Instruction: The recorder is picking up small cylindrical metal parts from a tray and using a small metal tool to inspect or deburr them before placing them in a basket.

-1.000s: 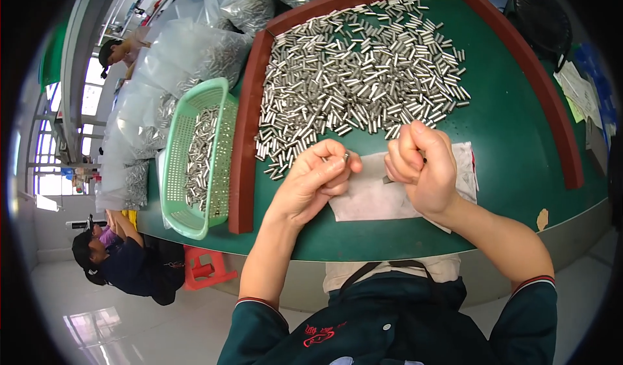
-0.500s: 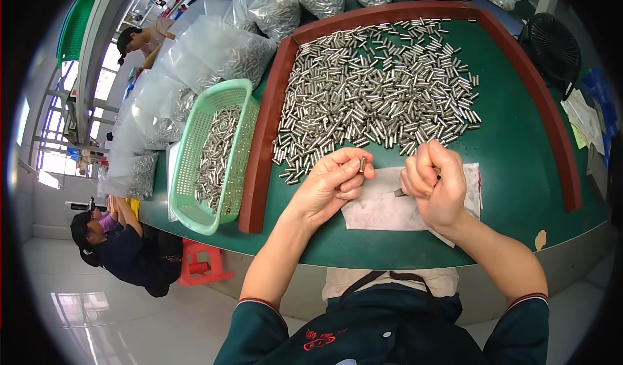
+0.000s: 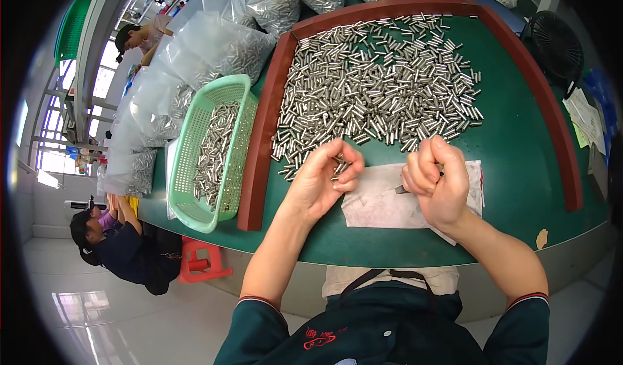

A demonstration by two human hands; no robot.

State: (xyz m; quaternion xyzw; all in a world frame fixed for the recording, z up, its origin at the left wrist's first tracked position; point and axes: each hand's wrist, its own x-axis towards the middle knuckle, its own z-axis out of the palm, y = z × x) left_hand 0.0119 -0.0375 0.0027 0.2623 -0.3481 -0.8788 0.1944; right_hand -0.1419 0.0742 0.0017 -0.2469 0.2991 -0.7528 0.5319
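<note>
A wide heap of small silver metal cylinders [image 3: 383,86] covers the green table inside a brown raised rim [image 3: 263,138]. My left hand [image 3: 324,180] is curled at the heap's near edge with several cylinders pinched between thumb and fingers. My right hand [image 3: 436,180] is closed in a fist around a small dark metal tool [image 3: 401,189] whose tip pokes out to the left. Both hands hover over a white paper sheet [image 3: 383,203] lying on the table.
A light green plastic basket [image 3: 211,151] holds more cylinders left of the rim. Clear plastic bags of parts [image 3: 214,53] pile up behind it. A black fan [image 3: 555,44] and papers [image 3: 587,118] are at right. Two other people sit at far left beside a red stool [image 3: 201,261].
The view has shifted so the table appears lower and nearer. My hands stay close together over the paper, the left one still working cylinders at its fingertips.
</note>
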